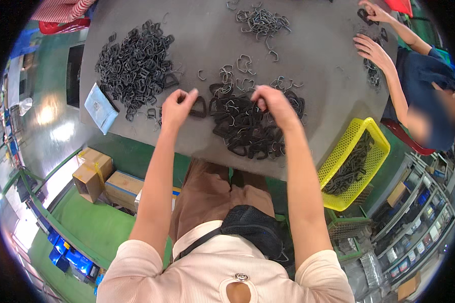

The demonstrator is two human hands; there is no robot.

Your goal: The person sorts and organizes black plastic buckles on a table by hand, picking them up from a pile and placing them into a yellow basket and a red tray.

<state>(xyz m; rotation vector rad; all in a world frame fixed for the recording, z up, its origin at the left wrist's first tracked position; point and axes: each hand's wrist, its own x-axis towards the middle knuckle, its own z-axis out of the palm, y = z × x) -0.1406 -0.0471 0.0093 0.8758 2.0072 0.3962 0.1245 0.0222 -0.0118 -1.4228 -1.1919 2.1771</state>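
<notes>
My left hand (177, 109) is over the grey table with its fingertips pinched together. Just right of it is a black D-shaped ring (198, 107); I cannot tell whether the fingers touch it. My right hand (274, 103) reaches over the far edge of a pile of black rings (247, 129), its fingers curled down. Whatever it grips, if anything, is hidden beneath the fingers. Bent metal wire hooks (244, 64) lie loose behind this pile, and some are mixed in among the rings.
A large heap of small black buckles (134, 65) covers the left of the table (207, 38), beside a blue-white packet (101, 108). More wire hooks (263, 22) are piled at the back. A yellow basket (333, 174) holds dark parts. A co-worker's hands (374, 50) handle parts at right.
</notes>
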